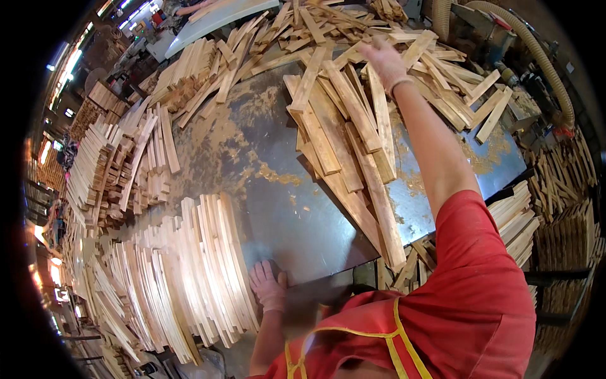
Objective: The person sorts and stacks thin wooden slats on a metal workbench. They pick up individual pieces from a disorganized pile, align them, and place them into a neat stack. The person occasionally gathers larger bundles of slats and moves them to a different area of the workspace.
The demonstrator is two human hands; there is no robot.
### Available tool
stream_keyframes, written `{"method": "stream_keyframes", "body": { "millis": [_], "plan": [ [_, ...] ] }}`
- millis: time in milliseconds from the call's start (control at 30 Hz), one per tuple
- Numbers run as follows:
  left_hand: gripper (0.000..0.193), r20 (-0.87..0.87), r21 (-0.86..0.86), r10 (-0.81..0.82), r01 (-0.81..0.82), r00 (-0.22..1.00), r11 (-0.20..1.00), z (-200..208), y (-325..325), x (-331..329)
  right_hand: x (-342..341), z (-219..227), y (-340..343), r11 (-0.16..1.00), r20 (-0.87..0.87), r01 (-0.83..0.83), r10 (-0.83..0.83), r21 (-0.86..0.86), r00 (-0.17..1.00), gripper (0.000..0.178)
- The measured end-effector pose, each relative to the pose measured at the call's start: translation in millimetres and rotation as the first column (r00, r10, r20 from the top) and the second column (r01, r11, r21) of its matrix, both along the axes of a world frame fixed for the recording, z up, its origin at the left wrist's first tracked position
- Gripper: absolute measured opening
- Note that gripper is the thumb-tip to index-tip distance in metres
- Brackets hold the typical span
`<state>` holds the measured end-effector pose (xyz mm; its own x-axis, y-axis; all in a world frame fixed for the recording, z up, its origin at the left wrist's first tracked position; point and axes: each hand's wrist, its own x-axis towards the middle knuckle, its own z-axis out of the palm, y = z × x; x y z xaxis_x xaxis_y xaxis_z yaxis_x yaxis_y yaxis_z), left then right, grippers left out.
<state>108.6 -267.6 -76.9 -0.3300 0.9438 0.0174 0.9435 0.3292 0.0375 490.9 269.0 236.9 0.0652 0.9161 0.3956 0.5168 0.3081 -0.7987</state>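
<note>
My left hand (268,285) lies with fingers spread on the near edge of the metal table (278,227), beside a row of upright-packed pale wooden strips (211,265). It holds nothing. My right arm stretches far across the table, and my right hand (385,62) is over the heap of loose wooden slats (435,76) at the back. Its fingers look apart, and no slat is seen lifted in it. Below that hand, several longer wooden boards (328,126) lie overlapped and angled; one board (385,208) juts past the table's near edge.
More stacked strips (95,167) fill the left side. Sawdust (221,139) covers part of the tabletop. A ribbed hose (543,57) and machine parts (502,47) stand at the back right. Wood stacks (565,240) stand beyond the right edge. Another person's arm (192,7) shows at the far top.
</note>
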Motion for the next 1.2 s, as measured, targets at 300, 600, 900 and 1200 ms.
{"method": "stream_keyframes", "body": {
  "millis": [300, 600, 900, 1200],
  "plan": [
    [0.083, 0.010, -0.142, 0.086, -0.084, 0.996, 0.986, 20, 1, 14, -5, -199, -86, 0.825, 0.469, 0.253, 0.016, -0.506, 0.883, 0.082],
    [0.082, 0.340, -0.041, 0.050, -0.038, 0.939, 0.998, 60, 25, 35, 18, -192, -218, 0.704, -0.907, -0.601, -0.152, -0.378, 0.392, 0.058],
    [0.067, 0.989, 0.062, -0.091, -0.222, -0.120, 0.973, 105, 52, 67, -103, -161, -455, 0.151, -0.547, -0.733, 0.570, -0.663, 0.613, 0.068],
    [0.080, -0.064, 0.032, 0.182, -0.181, 0.981, 0.983, 89, -35, -29, 21, -201, -382, 0.771, 0.523, 0.221, 0.165, -0.597, 0.836, 0.094]
  ]
}}
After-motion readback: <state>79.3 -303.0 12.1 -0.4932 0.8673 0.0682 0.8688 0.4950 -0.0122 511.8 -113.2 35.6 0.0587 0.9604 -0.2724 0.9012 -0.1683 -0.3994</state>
